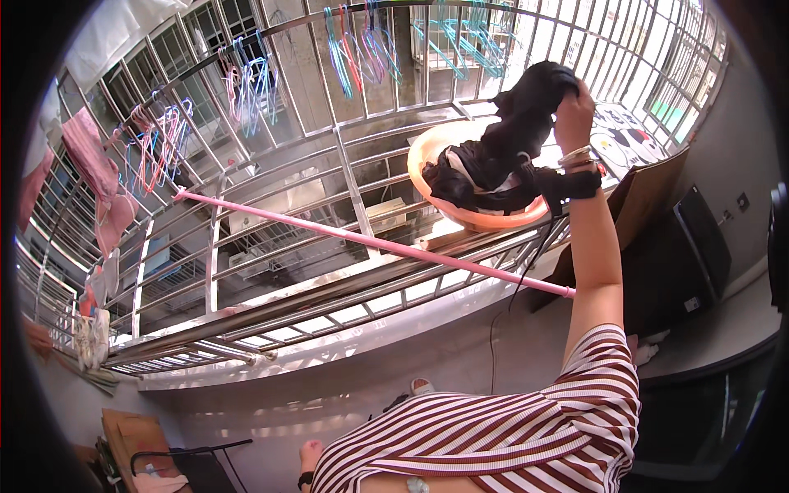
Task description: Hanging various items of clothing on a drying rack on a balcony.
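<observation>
My right hand (574, 111) is raised at the upper right, gripping a bunched black garment (526, 99) that hangs down to an orange plastic basin (431, 209). The basin rests on the metal railing with dark clothes (460, 185) in it, partly mixed with a pale piece of fabric. My right wrist has bangles and a black band with a cable running down from it. My left hand (311, 452) hangs low beside my striped top, small and partly hidden, its fingers too unclear to read.
A pink pole (370, 241) slants across the barred balcony cage. Coloured hangers (246, 90) hang along the top bars, pink laundry (90, 148) at left. A cardboard sheet (657, 185) and black cabinet (699, 238) stand at right, a chair (189, 460) and cardboard at lower left.
</observation>
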Demonstrator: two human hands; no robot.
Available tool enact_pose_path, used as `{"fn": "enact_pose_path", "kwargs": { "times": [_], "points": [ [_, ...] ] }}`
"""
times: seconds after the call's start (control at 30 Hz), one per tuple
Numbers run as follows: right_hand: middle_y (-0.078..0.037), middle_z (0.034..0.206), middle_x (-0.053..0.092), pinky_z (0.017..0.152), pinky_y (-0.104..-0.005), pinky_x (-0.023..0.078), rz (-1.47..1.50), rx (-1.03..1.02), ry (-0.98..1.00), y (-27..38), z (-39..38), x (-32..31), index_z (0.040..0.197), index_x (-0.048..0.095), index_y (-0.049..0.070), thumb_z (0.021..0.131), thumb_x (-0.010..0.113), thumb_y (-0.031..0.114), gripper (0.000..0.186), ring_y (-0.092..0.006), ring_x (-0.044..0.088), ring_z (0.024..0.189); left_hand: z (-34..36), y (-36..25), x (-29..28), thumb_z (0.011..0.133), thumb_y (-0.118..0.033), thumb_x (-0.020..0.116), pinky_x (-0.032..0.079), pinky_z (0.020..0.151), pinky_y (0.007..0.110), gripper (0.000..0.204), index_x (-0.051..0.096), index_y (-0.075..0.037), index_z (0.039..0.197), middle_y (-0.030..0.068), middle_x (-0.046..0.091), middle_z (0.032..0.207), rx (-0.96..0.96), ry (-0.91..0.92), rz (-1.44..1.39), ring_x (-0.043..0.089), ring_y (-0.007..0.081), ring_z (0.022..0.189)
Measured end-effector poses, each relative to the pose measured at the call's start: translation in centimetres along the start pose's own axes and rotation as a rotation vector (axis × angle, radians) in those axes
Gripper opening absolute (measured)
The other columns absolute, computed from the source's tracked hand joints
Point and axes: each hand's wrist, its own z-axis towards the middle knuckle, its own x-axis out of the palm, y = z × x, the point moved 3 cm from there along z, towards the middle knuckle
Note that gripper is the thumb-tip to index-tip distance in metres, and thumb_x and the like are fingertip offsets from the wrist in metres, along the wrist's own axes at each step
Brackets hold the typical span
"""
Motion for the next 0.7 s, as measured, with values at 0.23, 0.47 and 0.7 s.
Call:
{"fn": "enact_pose_path", "kwargs": {
  "times": [0.23,0.47,0.7],
  "points": [
    [-0.016,0.096,0.058,0.074,-0.0351,0.046,-0.566,-0.978,-0.041,16.6,-5.7,0.5,0.102,0.053,0.001,0.063,0.055,0.003,0.039,-0.0331,0.056,0.085,-3.6,-28.6,-7.4,0.079,-0.01,0.059,0.044,0.052,0.021,0.036,0.043,0.001,0.109,0.0055,0.056,0.079,0.268,-0.033,-0.383,0.052,0.0092,0.062],
    [-0.006,0.086,0.056,0.062,-0.0246,0.044,0.482,-0.072,0.89,24.7,-24.2,8.9,0.098,0.053,0.0,0.076,0.052,0.001,0.023,-0.0115,0.052,0.075,-13.5,-43.2,-12.0,0.067,-0.037,0.072,0.035,0.094,0.037,0.1,0.005,-0.006,0.135,0.0131,0.012,0.138,1.053,0.242,-0.845,0.024,0.0233,0.125],
    [-0.011,0.065,0.056,0.059,-0.0324,0.044,0.365,0.29,1.487,25.9,-39.6,14.4,0.092,0.054,-0.004,0.076,0.052,0.01,0.021,-0.019,0.052,0.058,-11.6,-32.4,-16.3,0.068,-0.008,0.066,0.043,0.065,0.03,0.023,0.054,-0.001,0.086,0.0111,0.056,0.083,0.766,-0.49,-0.257,0.055,0.0197,0.071]
  ]
}}
